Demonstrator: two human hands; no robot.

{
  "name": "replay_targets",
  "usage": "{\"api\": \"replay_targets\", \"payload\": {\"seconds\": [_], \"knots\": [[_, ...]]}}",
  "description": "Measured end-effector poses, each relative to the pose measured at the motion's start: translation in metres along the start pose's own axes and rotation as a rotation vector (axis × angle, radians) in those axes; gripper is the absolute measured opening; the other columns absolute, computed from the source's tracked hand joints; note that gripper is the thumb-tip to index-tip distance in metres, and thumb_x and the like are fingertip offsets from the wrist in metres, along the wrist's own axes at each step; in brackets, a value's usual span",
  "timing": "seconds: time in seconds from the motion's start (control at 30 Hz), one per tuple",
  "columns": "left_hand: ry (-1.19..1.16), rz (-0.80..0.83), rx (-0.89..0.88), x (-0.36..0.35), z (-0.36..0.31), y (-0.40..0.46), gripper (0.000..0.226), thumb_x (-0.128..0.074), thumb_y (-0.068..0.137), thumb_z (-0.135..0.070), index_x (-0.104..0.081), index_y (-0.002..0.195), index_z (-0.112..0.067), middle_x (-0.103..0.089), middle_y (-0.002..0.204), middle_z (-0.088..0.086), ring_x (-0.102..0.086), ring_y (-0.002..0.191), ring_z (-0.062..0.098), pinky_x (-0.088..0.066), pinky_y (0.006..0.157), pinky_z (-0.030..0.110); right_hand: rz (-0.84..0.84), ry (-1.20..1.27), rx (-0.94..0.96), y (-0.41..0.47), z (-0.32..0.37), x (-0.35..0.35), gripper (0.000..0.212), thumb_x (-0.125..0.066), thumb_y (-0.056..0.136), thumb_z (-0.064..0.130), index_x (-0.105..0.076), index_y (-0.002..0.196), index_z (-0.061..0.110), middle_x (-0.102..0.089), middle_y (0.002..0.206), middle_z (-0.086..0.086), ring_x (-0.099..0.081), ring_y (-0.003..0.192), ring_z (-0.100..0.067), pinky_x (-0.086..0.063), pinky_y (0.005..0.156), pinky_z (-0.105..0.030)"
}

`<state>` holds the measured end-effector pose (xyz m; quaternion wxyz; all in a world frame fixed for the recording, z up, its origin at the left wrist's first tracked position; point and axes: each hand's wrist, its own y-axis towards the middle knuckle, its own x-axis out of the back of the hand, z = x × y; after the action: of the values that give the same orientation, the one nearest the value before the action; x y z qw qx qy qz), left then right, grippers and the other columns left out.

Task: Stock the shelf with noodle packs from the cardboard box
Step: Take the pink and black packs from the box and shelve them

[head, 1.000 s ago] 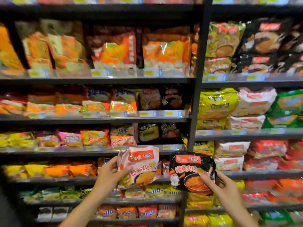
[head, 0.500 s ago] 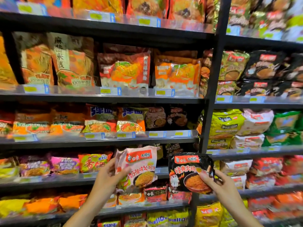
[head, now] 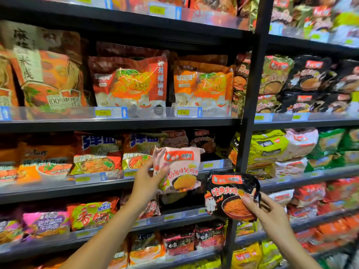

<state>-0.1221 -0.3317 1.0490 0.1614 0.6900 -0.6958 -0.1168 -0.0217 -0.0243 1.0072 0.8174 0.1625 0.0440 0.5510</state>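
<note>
My left hand [head: 148,178] grips a pink noodle pack [head: 179,168] by its left edge and holds it upright in front of the middle shelf [head: 116,184], just below a dark gap between shelved packs. My right hand [head: 266,211] holds a black noodle pack [head: 227,195] by its lower right corner, lower and to the right, in front of the black upright post [head: 250,105]. The cardboard box is out of view.
Black shelves packed with noodle packs fill the whole view: orange bags [head: 132,82] above, orange-and-blue packs [head: 97,152] left of the pink pack, yellow, white and green multipacks [head: 268,148] right of the post. Clear price-tag rails [head: 116,112] front each shelf.
Both packs have risen against the shelves. The pink pack went from the lower shelf's level up to the middle shelf; the black pack followed lower down. The view has tilted upward and closer.
</note>
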Motion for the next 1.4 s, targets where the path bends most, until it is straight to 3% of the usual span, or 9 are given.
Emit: {"api": "replay_targets", "payload": {"seconds": [0.23, 0.33, 0.47, 0.63, 0.77, 0.93, 1.0, 1.2, 1.4], "knots": [[0.123, -0.106, -0.066, -0.062, -0.001, 0.081, 0.005, -0.067, 0.093, -0.019, -0.066, 0.098, -0.02, -0.072, 0.097, 0.01, -0.069, 0.09, 0.024, -0.056, 0.079, 0.048, 0.018, 0.064, 0.008, 0.039, -0.016, 0.021, 0.01, -0.069, 0.09, 0.023, -0.071, 0.099, 0.025, -0.077, 0.082, 0.011, -0.072, 0.074, -0.002, -0.055, 0.054, -0.015], [0.173, -0.146, -0.014, -0.081, 0.012, 0.11, 0.015, -0.062, 0.096, -0.02, -0.061, 0.104, -0.008, -0.066, 0.098, 0.012, -0.063, 0.088, 0.029, -0.052, 0.072, 0.043, 0.011, 0.1, 0.005, 0.053, -0.024, 0.029, 0.012, -0.07, 0.088, 0.025, -0.069, 0.098, 0.032, -0.076, 0.083, 0.017, -0.069, 0.081, -0.001, -0.052, 0.063, -0.012], [0.25, -0.216, 0.047, -0.099, 0.013, 0.142, 0.017, -0.059, 0.097, -0.021, -0.049, 0.089, -0.009, -0.045, 0.082, 0.002, -0.041, 0.07, 0.016, -0.032, 0.057, 0.028, 0.029, 0.098, -0.042, 0.071, -0.037, 0.037, 0.016, -0.074, 0.081, 0.031, -0.072, 0.097, 0.032, -0.077, 0.088, 0.015, -0.069, 0.097, -0.015, -0.052, 0.091, -0.038], [0.356, -0.29, 0.148, -0.109, 0.017, 0.172, 0.024, -0.049, 0.092, -0.001, -0.037, 0.074, -0.011, -0.035, 0.075, 0.006, -0.036, 0.065, 0.019, -0.03, 0.058, 0.033, 0.022, 0.093, -0.072, 0.087, -0.053, 0.035, 0.009, -0.079, 0.08, 0.028, -0.076, 0.085, 0.034, -0.076, 0.083, 0.013, -0.067, 0.1, -0.016, -0.05, 0.097, -0.04], [0.461, -0.259, 0.291, -0.116, 0.027, 0.18, 0.011, -0.043, 0.095, 0.001, -0.05, 0.086, 0.001, -0.048, 0.075, 0.007, -0.049, 0.077, 0.024, -0.037, 0.065, 0.034, 0.022, 0.11, -0.065, 0.098, -0.057, 0.028, 0.015, -0.08, 0.08, 0.02, -0.076, 0.093, 0.027, -0.078, 0.083, 0.011, -0.068, 0.097, -0.018, -0.052, 0.092, -0.036], [0.786, -0.165, 0.402, -0.114, 0.038, 0.189, 0.028, -0.041, 0.099, -0.007, -0.063, 0.113, 0.003, -0.064, 0.111, 0.016, -0.061, 0.104, 0.032, -0.048, 0.081, 0.034, 0.071, 0.145, -0.064, 0.109, -0.053, 0.022, 0.019, -0.08, 0.08, 0.022, -0.074, 0.095, 0.03, -0.077, 0.087, 0.014, -0.068, 0.094, -0.011, -0.051, 0.091, -0.034], [0.843, -0.135, 0.4, -0.116, 0.037, 0.189, 0.026, -0.041, 0.099, -0.009, -0.065, 0.101, 0.001, -0.064, 0.103, 0.016, -0.061, 0.098, 0.032, -0.047, 0.079, 0.035, 0.11, 0.131, -0.043, 0.113, -0.052, 0.02, 0.017, -0.079, 0.081, 0.025, -0.074, 0.096, 0.031, -0.077, 0.091, 0.015, -0.07, 0.096, -0.011, -0.052, 0.093, -0.036], [0.668, -0.218, 0.32, -0.126, 0.025, 0.173, 0.02, -0.044, 0.098, -0.015, -0.054, 0.107, 0.0, -0.057, 0.121, 0.017, -0.054, 0.113, 0.037, -0.046, 0.096, 0.042, 0.14, 0.083, 0.115, 0.136, -0.03, 0.005, 0.015, -0.071, 0.087, 0.036, -0.075, 0.099, 0.027, -0.077, 0.094, 0.01, -0.072, 0.094, -0.009, -0.055, 0.088, -0.036], [0.44, -0.088, 0.184, -0.117, 0.026, 0.104, 0.075, -0.051, 0.101, -0.017, -0.001, 0.158, -0.015, 0.006, 0.165, -0.001, 0.003, 0.152, 0.018, -0.007, 0.123, 0.037, 0.087, -0.074, 0.175, 0.182, -0.016, -0.025, 0.025, -0.068, 0.089, 0.046, -0.073, 0.097, 0.023, -0.076, 0.089, 0.01, -0.07, 0.089, -0.007, -0.055, 0.08, -0.034]]}}
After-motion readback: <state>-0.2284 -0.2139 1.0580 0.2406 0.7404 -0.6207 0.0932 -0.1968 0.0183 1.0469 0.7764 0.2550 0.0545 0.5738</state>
